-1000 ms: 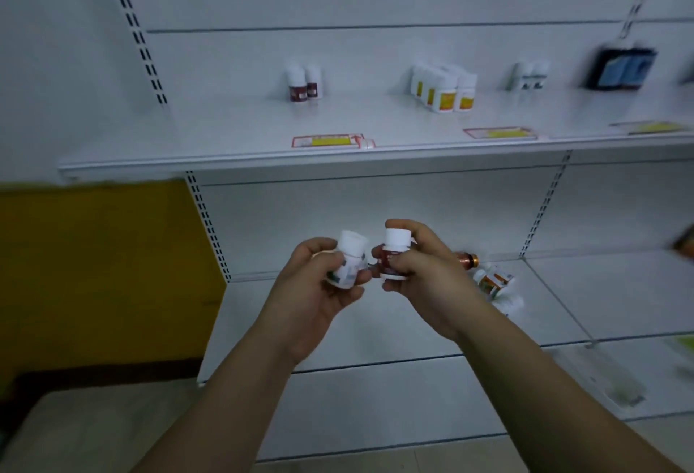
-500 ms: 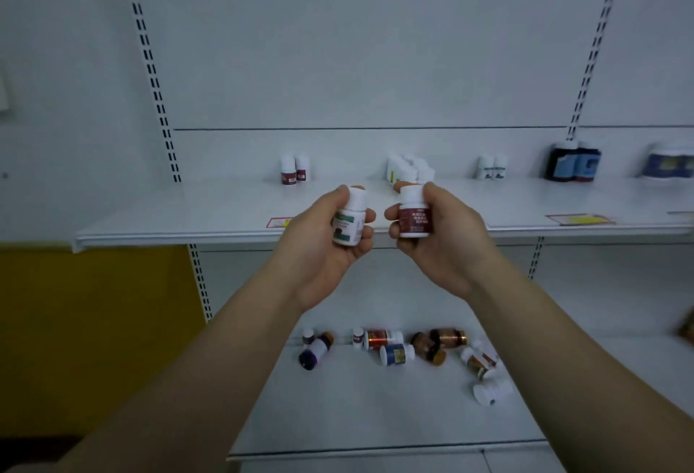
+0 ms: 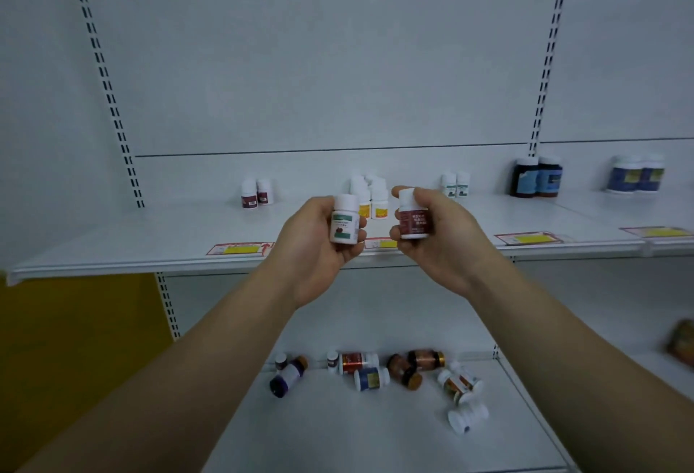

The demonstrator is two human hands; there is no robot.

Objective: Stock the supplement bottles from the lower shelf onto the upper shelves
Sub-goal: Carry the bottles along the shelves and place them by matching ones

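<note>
My left hand (image 3: 319, 247) grips a small white bottle with a green-banded label (image 3: 344, 224), held upright in front of the upper shelf (image 3: 150, 243). Beside it, my right hand (image 3: 435, 243) grips a white-capped bottle with a dark red label (image 3: 413, 219), also upright. Both bottles hover just before the shelf's front edge. On the upper shelf stand two red-label bottles (image 3: 256, 193), several yellow-label bottles (image 3: 371, 196) and two green-label bottles (image 3: 455, 184). Several loose bottles (image 3: 375, 371) lie on their sides on the lower shelf (image 3: 338, 435).
Two dark bottles with blue labels (image 3: 537, 176) and two blue-label jars (image 3: 635, 174) stand further right on the upper shelf. Yellow price tags (image 3: 240, 248) lie along its front edge. Slotted uprights (image 3: 109, 97) frame the bay. A yellow panel (image 3: 75, 341) is at lower left.
Both hands rose with their bottles from the lower shelf to the upper shelf's front edge, and the view tilted upward. Over the last half second they have barely moved.
</note>
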